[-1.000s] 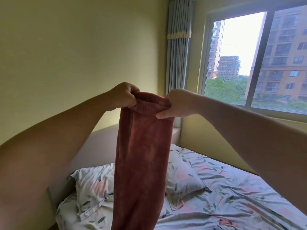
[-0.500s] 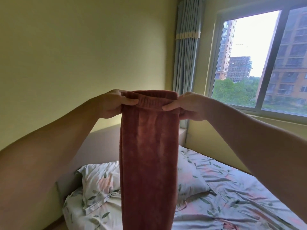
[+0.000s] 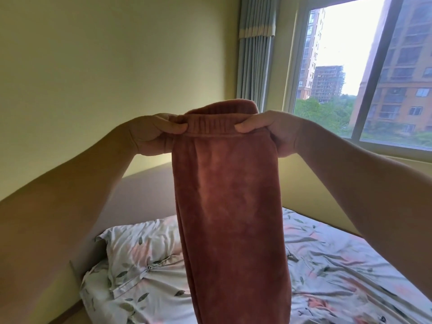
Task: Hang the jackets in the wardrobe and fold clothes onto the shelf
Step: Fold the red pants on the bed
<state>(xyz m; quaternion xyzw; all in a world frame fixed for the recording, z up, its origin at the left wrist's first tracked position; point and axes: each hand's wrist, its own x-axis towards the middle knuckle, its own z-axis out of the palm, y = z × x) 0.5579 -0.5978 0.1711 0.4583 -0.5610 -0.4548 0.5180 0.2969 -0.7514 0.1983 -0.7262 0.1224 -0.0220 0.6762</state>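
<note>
Rust-red fleece trousers held aloft by elastic waistband, hanging doubled above floral-sheeted bed. Left hand and right hand each in tight grip, thumbs pinching waistband ends. Likely trouble: plush cloth slipping from one pinch, legs splaying, fold lost.

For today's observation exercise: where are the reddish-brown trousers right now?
In the head view, centre, the trousers hang by the waistband between the left hand and right hand, in front of the pillow.
</note>
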